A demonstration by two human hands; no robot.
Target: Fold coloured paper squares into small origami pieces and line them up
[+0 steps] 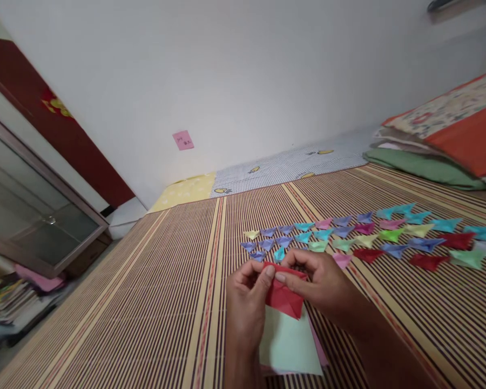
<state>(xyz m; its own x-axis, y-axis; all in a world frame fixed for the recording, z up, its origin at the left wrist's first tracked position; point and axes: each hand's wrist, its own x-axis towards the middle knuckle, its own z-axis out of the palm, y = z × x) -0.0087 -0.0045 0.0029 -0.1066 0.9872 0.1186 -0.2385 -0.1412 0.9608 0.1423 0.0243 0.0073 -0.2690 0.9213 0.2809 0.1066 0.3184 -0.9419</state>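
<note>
A red folded paper (285, 297) with crease lines is held up between both hands. My left hand (249, 294) pinches its upper left corner between thumb and fingers. From the right, my right hand (314, 275) grips the top edge, its thumb close to the left thumb. Below the red paper, a pale green sheet (289, 340) lies on the striped mat, with pink paper (318, 346) showing from under it. Beyond the hands, several small folded paper shapes in many colours, such as a dark red one (429, 261), stand in rows.
The striped bamboo mat (166, 292) spreads under everything. Folded bedding (449, 129) is piled at the back right. A pink note (183, 140) is on the white wall. At the left are a glass-fronted cabinet (36, 216) and stacked books (12, 302).
</note>
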